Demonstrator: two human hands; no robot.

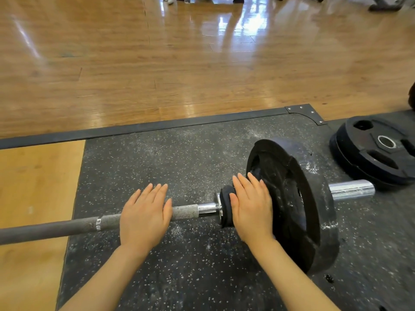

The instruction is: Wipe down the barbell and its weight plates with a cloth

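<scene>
A barbell (56, 227) lies across the speckled rubber platform (175, 162), running from the left edge to a chrome sleeve end on the right. One large black weight plate (314, 212) stands upright on the sleeve, dusted with white chalk. My left hand (146, 216) rests flat on the knurled shaft with straight fingers. My right hand (252, 209) lies flat between the collar and the plate's inner face, pressing a dark cloth (225, 207) that wraps the sleeve there; most of the cloth is hidden under the hand.
Two black grip plates (375, 153) lie stacked flat on the mat at the right, close to the sleeve end. A wooden insert (33, 198) borders the rubber on the left. Glossy wooden floor (179, 63) stretches beyond the platform's black edge strip.
</scene>
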